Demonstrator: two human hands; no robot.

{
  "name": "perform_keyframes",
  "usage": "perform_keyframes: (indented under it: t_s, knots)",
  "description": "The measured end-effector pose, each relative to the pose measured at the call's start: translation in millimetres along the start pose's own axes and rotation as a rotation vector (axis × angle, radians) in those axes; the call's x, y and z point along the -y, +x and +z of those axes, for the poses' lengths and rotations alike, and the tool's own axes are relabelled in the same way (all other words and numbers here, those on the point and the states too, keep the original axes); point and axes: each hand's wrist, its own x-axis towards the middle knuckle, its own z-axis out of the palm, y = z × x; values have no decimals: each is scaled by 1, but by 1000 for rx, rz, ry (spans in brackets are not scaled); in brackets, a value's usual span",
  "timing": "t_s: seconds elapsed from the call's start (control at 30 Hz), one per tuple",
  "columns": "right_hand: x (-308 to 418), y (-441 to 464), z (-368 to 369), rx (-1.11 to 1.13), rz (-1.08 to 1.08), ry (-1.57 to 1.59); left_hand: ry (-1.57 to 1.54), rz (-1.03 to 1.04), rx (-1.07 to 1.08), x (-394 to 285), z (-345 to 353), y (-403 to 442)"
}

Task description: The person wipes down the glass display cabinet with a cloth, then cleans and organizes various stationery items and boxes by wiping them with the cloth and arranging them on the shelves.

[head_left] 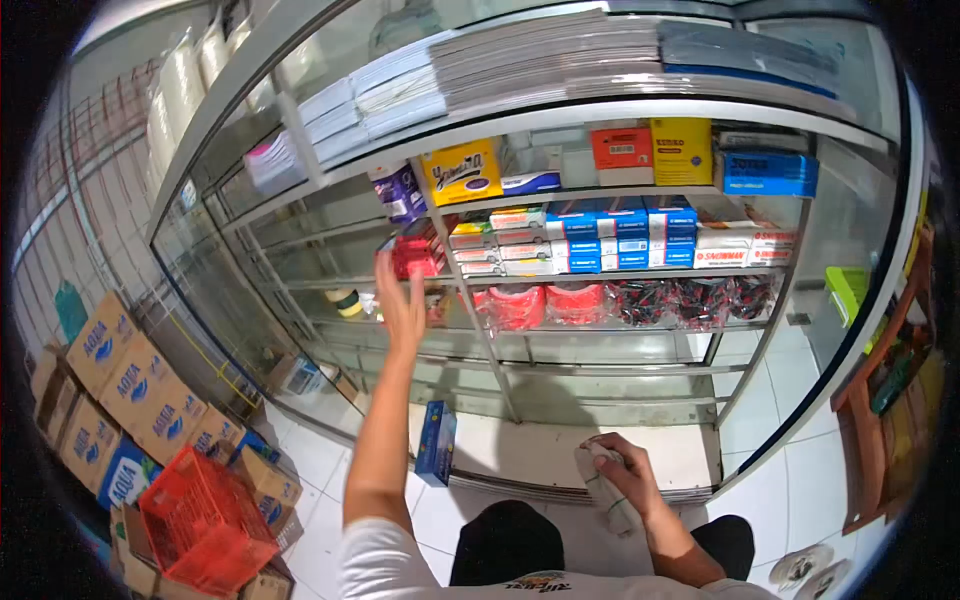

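My left hand (pixel 401 305) reaches into the left bay of the glass display case, with its fingers at the left side of a red box (pixel 420 257) and its thumb against the front. The box rests at the middle shelf, and part of it is hidden by the hand. Just above stands a purple package (pixel 400 195). Low on the right, my right hand (pixel 628 470) is closed around a crumpled light cloth (pixel 606 492), held above the case's bottom ledge.
The glass case (pixel 610 395) holds stacked paper, boxes and wrapped rolls. A blue box (pixel 436 443) stands by its base. Cartons (pixel 150 395) and a red crate (pixel 205 525) fill the left. A wooden rack (pixel 868 430) stands at right, with slippers (pixel 803 567) nearby.
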Motion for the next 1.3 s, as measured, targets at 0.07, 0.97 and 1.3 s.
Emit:
perform_keyframes:
  t_s: [0.07, 0.97, 1.3]
  knots:
    - [4, 3, -15, -58, 25, -190, 335, -121, 229, 34, -23, -86]
    - [-37, -1, 26, -280, -157, -149, -225, -749, -151, -116, -118, -223]
    - [-55, -12, 19, -234, -340, -135, -751, -635, 100, -228, -71, -213]
